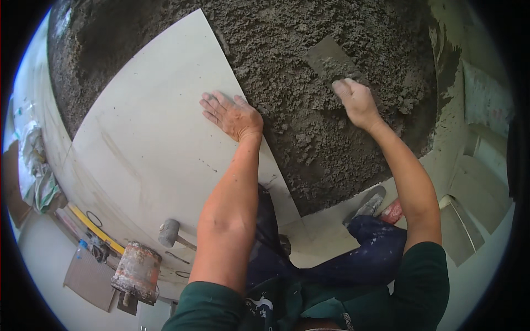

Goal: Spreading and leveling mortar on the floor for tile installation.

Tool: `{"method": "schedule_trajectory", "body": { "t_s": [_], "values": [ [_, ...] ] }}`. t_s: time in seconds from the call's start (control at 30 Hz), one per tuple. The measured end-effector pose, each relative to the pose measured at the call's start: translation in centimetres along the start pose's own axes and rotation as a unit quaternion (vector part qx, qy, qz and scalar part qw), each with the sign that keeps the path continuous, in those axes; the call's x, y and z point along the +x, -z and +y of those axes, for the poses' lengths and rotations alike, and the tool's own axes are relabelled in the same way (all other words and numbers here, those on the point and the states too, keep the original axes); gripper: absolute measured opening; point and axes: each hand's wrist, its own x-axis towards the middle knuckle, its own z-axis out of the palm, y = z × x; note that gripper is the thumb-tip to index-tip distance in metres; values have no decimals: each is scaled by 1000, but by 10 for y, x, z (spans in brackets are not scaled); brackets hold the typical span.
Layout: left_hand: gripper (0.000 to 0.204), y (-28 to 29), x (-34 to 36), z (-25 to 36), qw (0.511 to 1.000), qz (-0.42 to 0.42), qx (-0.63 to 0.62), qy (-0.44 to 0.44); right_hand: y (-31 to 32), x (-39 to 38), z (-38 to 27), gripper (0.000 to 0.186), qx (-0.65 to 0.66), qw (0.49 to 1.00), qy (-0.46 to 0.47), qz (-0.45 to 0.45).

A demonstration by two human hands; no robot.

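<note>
A flat rectangular grey trowel (332, 58), smeared with mortar, lies against the rough dark-grey wet mortar (309, 160) in the upper right of the frame; the right hand (358, 103) is closed around its handle, which the fingers mostly hide; the left hand (232, 117) rests palm down, fingers slightly spread, near the right edge of a large smooth off-white tile (160, 105) that reaches from the upper centre to the lower left; mortar borders the tile above and to the right; at lower left are a grey-headed mallet (169, 233), a mortar-caked cylindrical bucket (138, 269) and a long yellow bar (96, 229); a crumpled white-and-green bag (36, 165) sits at the far left.
</note>
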Motion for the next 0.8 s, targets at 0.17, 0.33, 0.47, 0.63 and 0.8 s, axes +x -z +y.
{"method": "schedule_trajectory", "body": {
  "t_s": [0.17, 0.33, 0.47, 0.63, 0.8],
  "values": [
    [58, 0, 1, -14, 999, 13, -26, -28, -19, -35, -5, 53, -69, 997, 11, 37],
    [54, 13, 51, 48, 941, -24, -109, -319, -2, -68, 33, 52, -24, 998, -49, 31],
    [57, -9, 106, 102, 916, -39, -60, -394, -14, -65, 28, 51, -20, 999, -46, 9],
    [59, 5, 71, 115, 870, -126, -139, -455, -13, -74, 28, 49, 48, 995, -39, 78],
    [54, 24, 7, -43, 983, -6, -90, -162, -36, -70, 41, 43, 199, 979, -45, -13]
  ]
}}
